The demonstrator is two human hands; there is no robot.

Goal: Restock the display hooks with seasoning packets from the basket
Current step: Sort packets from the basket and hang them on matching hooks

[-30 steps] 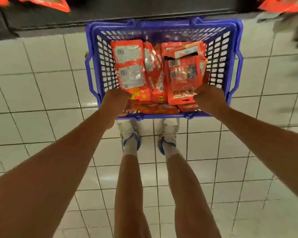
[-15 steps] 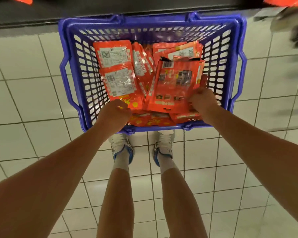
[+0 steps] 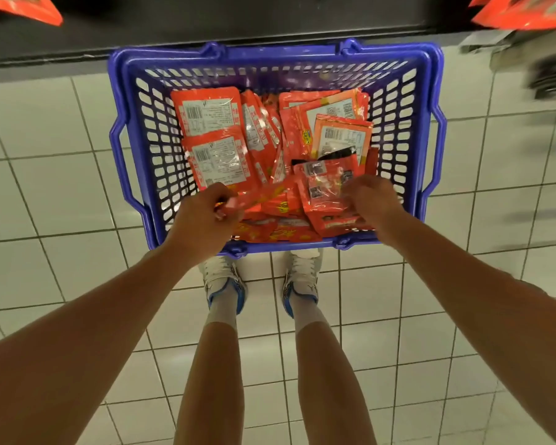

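A blue plastic basket stands on the tiled floor, filled with several orange-red seasoning packets. Both my hands are inside its near end. My left hand pinches the edge of an orange packet at the near left of the pile. My right hand grips a small stack of packets at the near right. The display hooks themselves are out of view.
A dark shelf base runs along the far side of the basket. Hanging orange packets show at the top left and top right. My feet in white shoes stand just behind the basket. A blurred dark object lies at the right.
The stack in my right hand, raised upright half a second ago, has dropped lower toward the pile. My left hand has taken hold of a packet edge. The view has shifted slightly.
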